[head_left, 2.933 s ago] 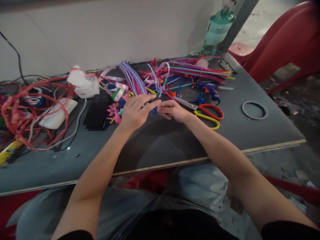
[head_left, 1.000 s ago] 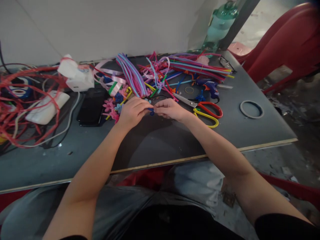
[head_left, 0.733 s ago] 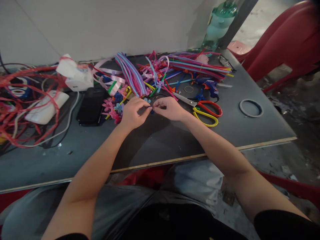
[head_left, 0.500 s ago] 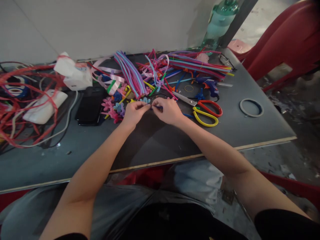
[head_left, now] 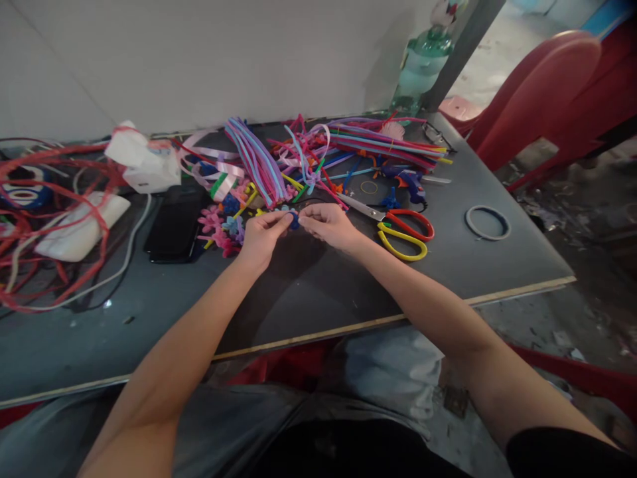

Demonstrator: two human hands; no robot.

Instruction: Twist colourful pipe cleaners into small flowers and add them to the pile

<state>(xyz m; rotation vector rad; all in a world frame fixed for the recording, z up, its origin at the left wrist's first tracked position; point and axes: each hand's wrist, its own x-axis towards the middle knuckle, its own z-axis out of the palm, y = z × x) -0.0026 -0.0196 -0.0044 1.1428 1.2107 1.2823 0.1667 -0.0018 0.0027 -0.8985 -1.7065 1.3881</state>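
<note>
Over the middle of the table, my left hand (head_left: 263, 238) pinches a dark blue pipe cleaner (head_left: 294, 220), bunched into a small rounded shape. My right hand (head_left: 327, 226) meets it from the other side, fingertips closed together at its edge. The fingers hide part of the piece. Left of my hands lie finished-looking pipe cleaner flowers (head_left: 217, 230) in pink, blue and purple. Just beyond my fingers, a bundle of purple, pink and light blue pipe cleaners (head_left: 256, 159) slants across the table.
Scissors (head_left: 405, 232) with red and yellow handles lie to the right, near a purple glue gun (head_left: 405, 179) and a grey tape ring (head_left: 488, 223). Leftward are a black phone (head_left: 174, 222), tangled red cord (head_left: 107, 226) and a white charger (head_left: 152, 169). A green bottle (head_left: 421, 73) stands behind.
The blue pipe cleaner now shows as a compact rounded shape between my fingertips, where before only a thin dark bit showed. My right fingers have straightened slightly. The whole view has shifted a little.
</note>
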